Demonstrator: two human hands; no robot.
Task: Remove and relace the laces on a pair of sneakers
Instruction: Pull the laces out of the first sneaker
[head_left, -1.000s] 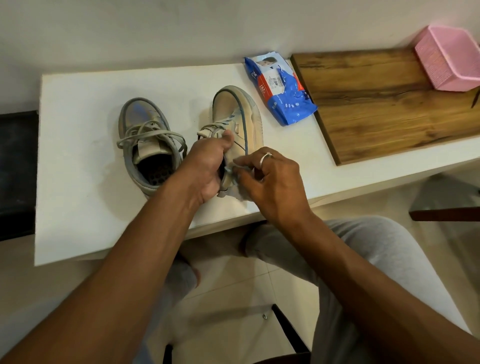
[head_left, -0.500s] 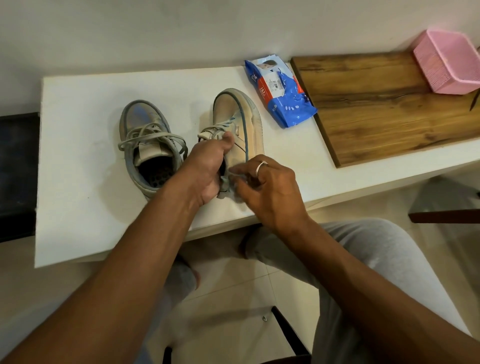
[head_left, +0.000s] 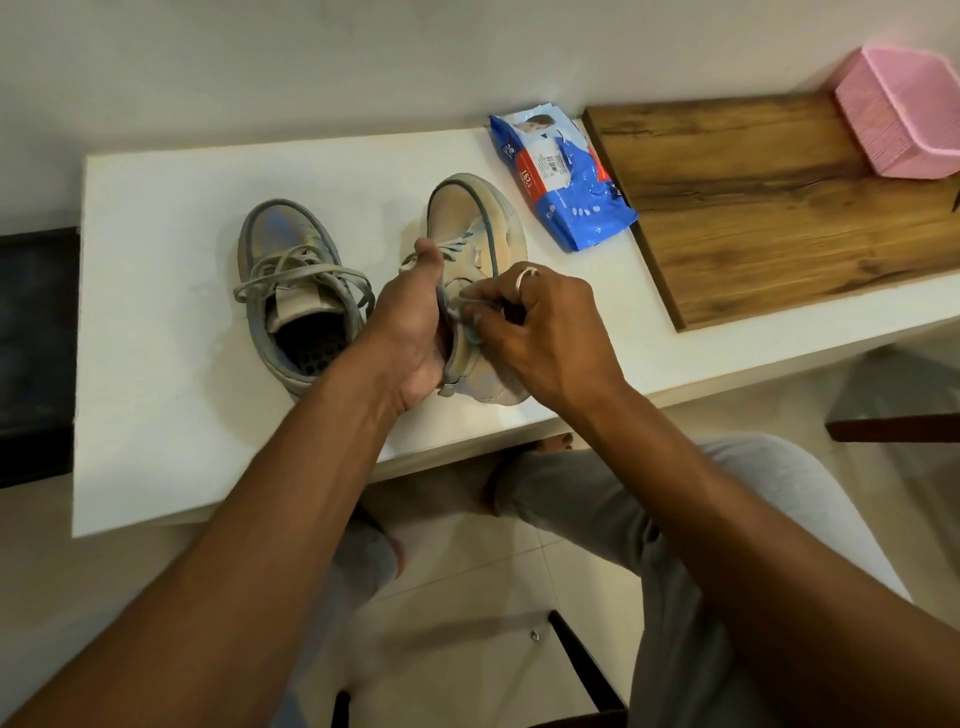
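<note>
Spanning the view, one white surface (head_left: 166, 364) carries everything. One wooden board (head_left: 779, 218) lies on its right end. Two sneakers, toes pointing away from the person, sit near the middle. The loose-laced sneaker (head_left: 275, 228) stands upright on the left, slack loops lying over its tongue. The held sneaker (head_left: 467, 208), just beside it, is tipped toward its side. One blue packet (head_left: 566, 202) lies between the held sneaker's toe and the board; its white label shows a barcode and figures too small to read with certainty. One pink basket (head_left: 898, 114) stands on the board's far corner. Two hands work the held sneaker. The left hand (head_left: 410, 332) grips its collar, thumb laid along the tongue. The right hand (head_left: 545, 332), fingers curled, pinches the lace (head_left: 460, 305) at the upper eyelets. One ring (head_left: 525, 275) sits on a right-hand finger.
</note>
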